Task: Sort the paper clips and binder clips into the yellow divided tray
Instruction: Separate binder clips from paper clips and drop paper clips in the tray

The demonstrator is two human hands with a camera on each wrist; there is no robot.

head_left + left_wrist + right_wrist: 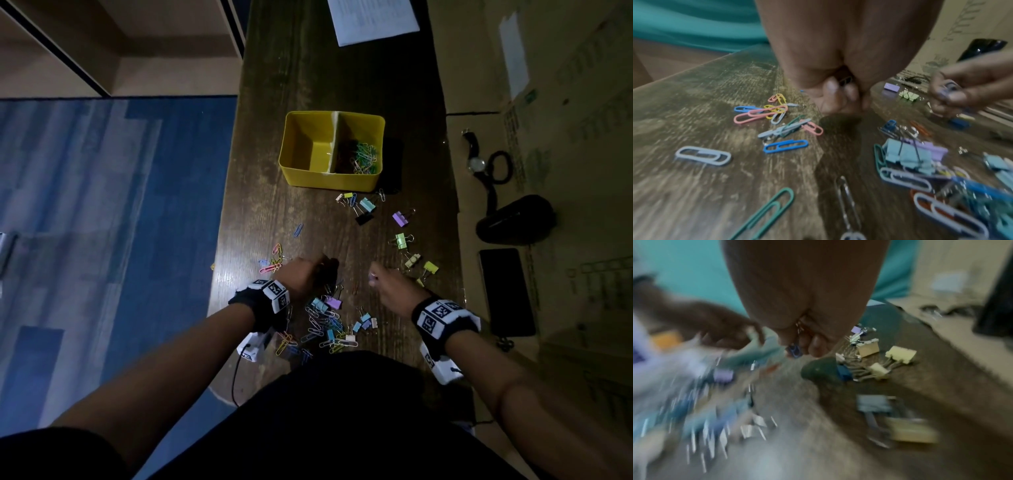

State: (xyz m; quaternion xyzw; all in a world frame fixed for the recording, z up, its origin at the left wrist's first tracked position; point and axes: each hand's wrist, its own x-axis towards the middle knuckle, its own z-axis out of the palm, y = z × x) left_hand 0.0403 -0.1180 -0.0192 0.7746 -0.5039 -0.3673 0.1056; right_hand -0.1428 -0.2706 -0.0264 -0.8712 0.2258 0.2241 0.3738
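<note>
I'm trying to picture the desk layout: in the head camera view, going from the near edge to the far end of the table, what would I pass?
Mixed pile of clips → left hand → purple binder clip → yellow divided tray → sheet of paper.

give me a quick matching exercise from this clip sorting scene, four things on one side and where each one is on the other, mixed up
Things:
1. loose paper clips in the yellow tray
2. purple binder clip
3. sheet of paper
4. black phone

Places:
A. far end of the table
B. on the cardboard, right of the right hand
C. tray's right compartment
D. on the table, near side of the tray, to its right

Pairs: 1-C, 2-D, 3-A, 4-B
</note>
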